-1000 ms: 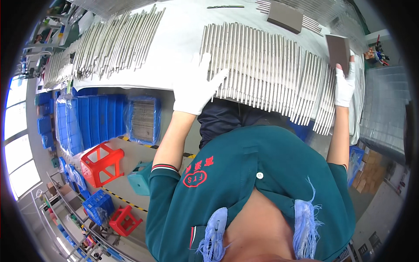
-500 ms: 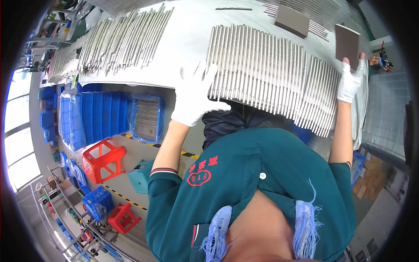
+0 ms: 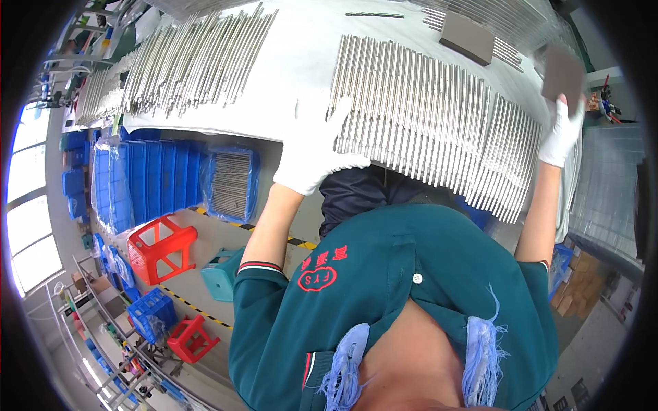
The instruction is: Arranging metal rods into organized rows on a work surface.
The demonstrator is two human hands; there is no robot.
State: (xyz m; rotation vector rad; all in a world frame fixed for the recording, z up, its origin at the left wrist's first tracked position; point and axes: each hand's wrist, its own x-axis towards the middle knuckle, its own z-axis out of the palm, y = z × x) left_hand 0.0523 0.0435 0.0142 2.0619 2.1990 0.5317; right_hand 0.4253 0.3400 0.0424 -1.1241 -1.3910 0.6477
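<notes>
A long row of slim silvery metal rods (image 3: 411, 106) lies side by side on the white-covered table (image 3: 295, 55). My white-gloved left hand (image 3: 308, 154) rests at the row's left end, thumb stretched out along the near ends and fingers apart, gripping nothing. Beyond the right end, my gloved right hand (image 3: 563, 137) holds a flat brown rectangular block (image 3: 562, 74), which is blurred by motion. Its thumb and a finger have bare tips. A second brown block (image 3: 467, 38) sits on several rods farther back.
Another batch of rods (image 3: 199, 61) covers the table's left part. A drill bit (image 3: 374, 14) lies at the far edge. Below the table on the left are blue crates (image 3: 157, 175), a plastic-lined crate of rods (image 3: 232, 185), red stools (image 3: 162, 250) and a green stool (image 3: 223, 274).
My right hand has moved slightly right with the brown block, which is now more blurred. My left hand has stayed beside the row's left end with its fingers spread.
</notes>
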